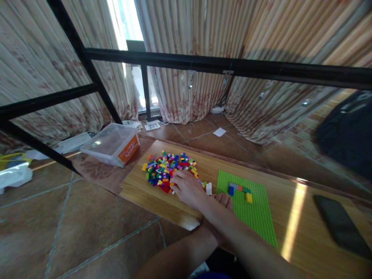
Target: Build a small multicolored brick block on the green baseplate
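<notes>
A pile of small coloured bricks (167, 170) lies on the wooden table (293, 209). My right hand (188, 188) reaches across to it and lies on the pile's near right edge, fingers stretched out to the left. My left hand (224, 200) sits under my right forearm at the left edge of the green baseplate (255, 219); only its knuckles show. A small white brick stack (208, 188) stands between the two hands. On the baseplate sit a blue brick (231, 190), a yellow brick (248, 197) and a short grey-and-orange row (236, 187).
A clear plastic box (112, 145) with an orange label stands left of the table's far corner. A dark phone (340, 226) lies at the right of the table. Black metal bars (221, 66) cross above. A black bag (345, 131) is at far right. Tiled floor lies beyond.
</notes>
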A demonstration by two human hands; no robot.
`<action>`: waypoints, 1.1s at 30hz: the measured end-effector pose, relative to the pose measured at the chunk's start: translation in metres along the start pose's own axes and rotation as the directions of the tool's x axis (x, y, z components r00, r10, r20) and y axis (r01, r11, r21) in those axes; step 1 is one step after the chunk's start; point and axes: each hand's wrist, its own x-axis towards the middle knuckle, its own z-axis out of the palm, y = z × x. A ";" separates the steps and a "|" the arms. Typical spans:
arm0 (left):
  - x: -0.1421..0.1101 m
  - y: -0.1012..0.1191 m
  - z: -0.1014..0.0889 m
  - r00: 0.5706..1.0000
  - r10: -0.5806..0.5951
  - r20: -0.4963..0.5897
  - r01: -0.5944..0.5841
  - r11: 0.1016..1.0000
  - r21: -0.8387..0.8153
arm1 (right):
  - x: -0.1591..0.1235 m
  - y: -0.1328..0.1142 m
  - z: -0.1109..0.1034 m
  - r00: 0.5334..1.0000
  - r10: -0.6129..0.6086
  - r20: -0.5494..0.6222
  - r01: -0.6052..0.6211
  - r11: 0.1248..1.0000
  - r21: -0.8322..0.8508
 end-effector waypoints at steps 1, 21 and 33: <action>0.000 -0.001 -0.003 1.000 0.004 0.009 -0.004 1.000 -0.007 | 0.004 -0.008 0.005 1.000 -0.019 0.010 0.019 1.000 -0.019; 0.001 0.002 -0.019 0.998 0.001 0.065 0.000 1.000 -0.005 | 0.004 0.002 0.014 0.979 0.204 -0.019 -0.205 0.971 -0.121; 0.003 0.001 -0.022 1.000 0.010 0.026 -0.009 0.997 -0.071 | 0.017 -0.024 0.031 0.940 0.335 -0.068 -0.341 0.929 -0.142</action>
